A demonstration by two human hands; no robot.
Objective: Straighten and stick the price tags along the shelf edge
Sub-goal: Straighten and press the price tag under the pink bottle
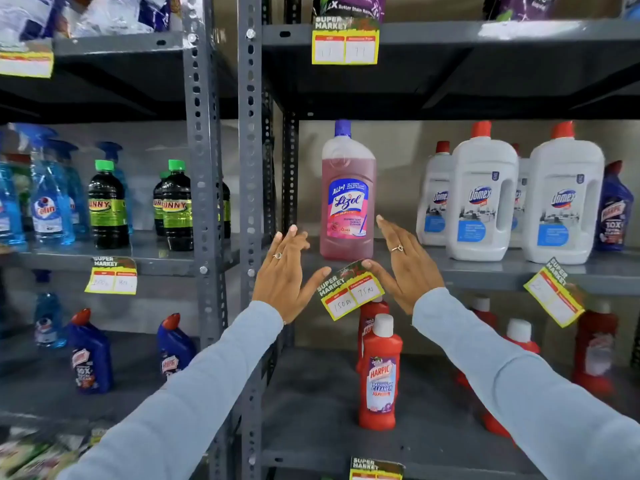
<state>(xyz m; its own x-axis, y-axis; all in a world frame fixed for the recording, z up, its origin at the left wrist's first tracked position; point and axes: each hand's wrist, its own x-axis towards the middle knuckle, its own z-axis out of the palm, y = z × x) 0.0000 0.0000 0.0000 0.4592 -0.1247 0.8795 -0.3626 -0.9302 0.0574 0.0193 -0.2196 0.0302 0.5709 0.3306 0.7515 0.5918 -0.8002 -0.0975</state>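
Pale blue sleeves lead up to my two hands, both spread flat with fingers apart, gripping nothing. My left hand (285, 271) has its thumb reaching toward the left corner of the tilted price tag (349, 290), and my right hand (405, 263) has its thumb at the tag's top right corner; I cannot tell whether either thumb is actually touching it. The tag hangs crooked from the grey shelf edge (485, 273), its right side higher, just below the pink Lizol bottle (347, 197). Further right a second tag (554, 293) sits skewed on the same edge, below the white Domex bottles (485, 199). On the left rack another tag (111, 276) hangs nearly level.
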